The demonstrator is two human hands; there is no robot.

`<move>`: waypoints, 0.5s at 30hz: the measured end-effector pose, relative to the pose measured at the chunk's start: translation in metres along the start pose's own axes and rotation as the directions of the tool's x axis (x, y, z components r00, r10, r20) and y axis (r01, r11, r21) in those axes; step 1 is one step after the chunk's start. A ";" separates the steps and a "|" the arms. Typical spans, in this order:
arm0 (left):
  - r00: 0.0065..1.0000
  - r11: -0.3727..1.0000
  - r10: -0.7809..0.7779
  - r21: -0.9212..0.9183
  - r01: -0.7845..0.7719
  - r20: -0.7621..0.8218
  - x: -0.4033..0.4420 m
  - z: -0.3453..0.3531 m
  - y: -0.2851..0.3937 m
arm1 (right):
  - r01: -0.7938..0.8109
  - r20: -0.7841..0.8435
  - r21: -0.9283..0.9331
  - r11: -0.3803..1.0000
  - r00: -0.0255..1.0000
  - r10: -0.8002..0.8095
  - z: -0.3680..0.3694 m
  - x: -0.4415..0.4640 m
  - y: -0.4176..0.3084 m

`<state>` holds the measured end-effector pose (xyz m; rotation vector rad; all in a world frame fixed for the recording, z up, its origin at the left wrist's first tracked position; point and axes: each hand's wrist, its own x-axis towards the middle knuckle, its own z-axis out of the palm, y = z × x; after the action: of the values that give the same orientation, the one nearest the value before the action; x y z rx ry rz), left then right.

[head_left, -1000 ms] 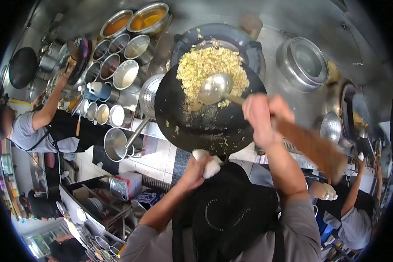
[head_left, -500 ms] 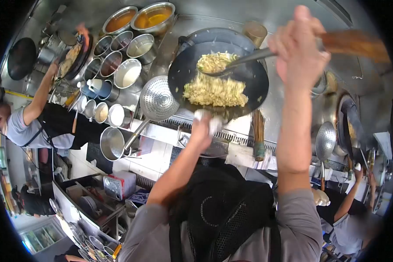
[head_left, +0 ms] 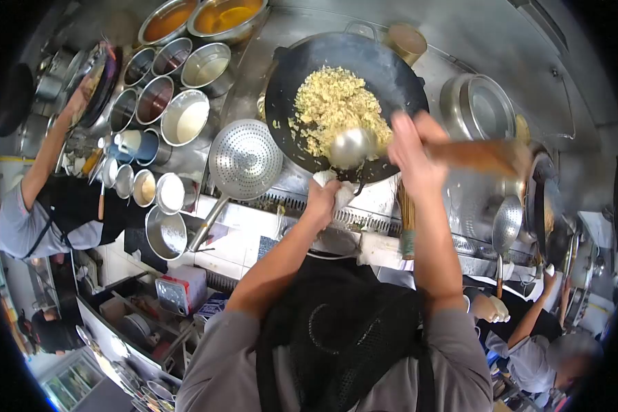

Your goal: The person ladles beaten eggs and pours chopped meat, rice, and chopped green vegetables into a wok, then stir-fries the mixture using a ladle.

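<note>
My left hand [head_left: 318, 206] is closed round a folded white cloth [head_left: 325, 178] at the near edge of a black wok [head_left: 395, 72], gripping the wok through it. Yellowish fried rice with green bits [head_left: 336, 96] lies in a heap across the wok's middle. A ladle [head_left: 352, 147] with a metal bowl and a wooden handle is in my right hand [head_left: 419, 156], its fingers wrapped round the shaft. The ladle's rounded underside faces up at the near side of the rice. Motion blurs the handle and part of my right hand.
Left of the wok are a perforated strainer [head_left: 246, 159] on a pot [head_left: 166, 233] and several metal containers, one with white contents [head_left: 187, 118]. A bamboo brush [head_left: 406, 223] is by my right forearm. Stacked metal basins [head_left: 487, 106] stand right. Co-workers stand at both sides.
The ladle came down from above the wok with rice in it and is now turned over by the heap. My right hand moved lower and left. The airborne rice has settled in the wok.
</note>
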<state>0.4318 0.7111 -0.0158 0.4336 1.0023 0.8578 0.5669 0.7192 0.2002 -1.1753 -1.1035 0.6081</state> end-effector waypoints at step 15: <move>0.980 0.977 -0.166 0.151 0.149 0.106 -0.003 -0.015 0.011 | 0.139 -0.334 0.260 0.956 0.941 -0.047 -0.016 0.065 0.052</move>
<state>0.4137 0.7144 -0.0141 0.5133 0.9776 0.6126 0.6143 0.7847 0.1752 -0.9299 -0.7584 0.4580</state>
